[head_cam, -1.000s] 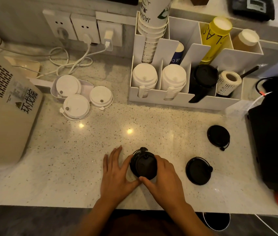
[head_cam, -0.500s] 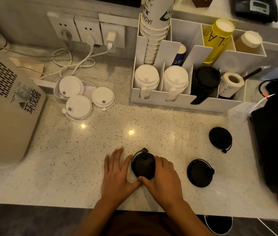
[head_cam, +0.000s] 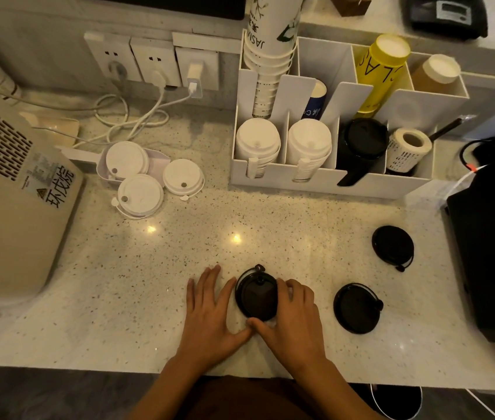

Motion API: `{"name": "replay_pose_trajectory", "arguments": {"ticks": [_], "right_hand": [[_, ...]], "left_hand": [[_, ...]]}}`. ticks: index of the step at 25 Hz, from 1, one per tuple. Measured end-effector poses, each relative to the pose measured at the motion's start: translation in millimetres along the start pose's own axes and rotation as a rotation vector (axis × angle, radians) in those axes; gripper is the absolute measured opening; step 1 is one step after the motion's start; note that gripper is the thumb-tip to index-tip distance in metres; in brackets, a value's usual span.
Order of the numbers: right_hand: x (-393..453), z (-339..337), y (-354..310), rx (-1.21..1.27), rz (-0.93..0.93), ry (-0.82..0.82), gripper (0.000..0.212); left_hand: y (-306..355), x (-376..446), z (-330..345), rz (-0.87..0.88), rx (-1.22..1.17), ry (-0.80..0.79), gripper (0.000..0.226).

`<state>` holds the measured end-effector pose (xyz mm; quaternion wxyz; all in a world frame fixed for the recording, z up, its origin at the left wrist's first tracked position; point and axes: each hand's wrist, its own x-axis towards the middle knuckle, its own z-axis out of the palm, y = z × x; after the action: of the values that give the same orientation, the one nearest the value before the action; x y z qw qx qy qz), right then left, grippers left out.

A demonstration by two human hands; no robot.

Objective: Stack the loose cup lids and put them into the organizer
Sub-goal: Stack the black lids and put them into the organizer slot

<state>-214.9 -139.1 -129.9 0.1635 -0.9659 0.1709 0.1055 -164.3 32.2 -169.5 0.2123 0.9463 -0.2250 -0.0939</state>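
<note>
Change: we are barely shifting; both hands are staying around the same black lid point(head_cam: 257, 298) on the surface point(head_cam: 179, 313).
Left hand point(head_cam: 210, 310): spread flat beside it, thumb touching.
Right hand point(head_cam: 293, 316): cupping its rim.
Remaining: two black lids point(head_cam: 357, 307) lying apart, white lids point(head_cam: 140, 194) far left, organizer point(head_cam: 325, 183) beyond.
</note>
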Motion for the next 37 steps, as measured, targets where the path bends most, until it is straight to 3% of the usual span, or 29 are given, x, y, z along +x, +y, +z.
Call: {"name": "replay_pose_trajectory", "arguments": {"ticks": [2,6,10,21,28,31,35,37], "right_hand": [[-0.7,-1.1,-0.2,0.061,0.022,0.051,0.095],[15.1,1.0,-3.9,0.106,-0.124,0.114,0.065],[25.7,21.0,4.1,0.085,-0.217,-0.019,0.06],[27.8,37.0,12.2,0.122,-0.188,0.025,0.061],[15.6,34.5,-3.5,0.061,0.065,0.086,0.065],[17.9,29.9,-10.5,0.157,0.121,0.059,0.061],[15.7,13.4,-11.4,0.333,0.141,0.205,0.044],[13.0,3.3,-13.1,0.537,0.219,0.187,0.033]], "left_hand": [[-5.6,-1.7,-5.5,0.02,-0.088,-0.04,0.089],[7.4,9.5,-7.0,0.09,-0.194,-0.038,0.072],[31.9,23.3,11.1,0.119,-0.062,-0.065,0.06],[34.2,23.1,22.8,0.089,0.145,-0.055,0.059],[36.0,22.9,23.0,-0.151,0.085,0.015,0.071],[32.7,23.9,26.4,-0.18,0.055,0.0,0.07],[28.7,23.7,29.3,-0.117,0.02,0.03,0.067],[27.0,22.6,25.5,-0.116,-0.054,0.043,0.066]]}}
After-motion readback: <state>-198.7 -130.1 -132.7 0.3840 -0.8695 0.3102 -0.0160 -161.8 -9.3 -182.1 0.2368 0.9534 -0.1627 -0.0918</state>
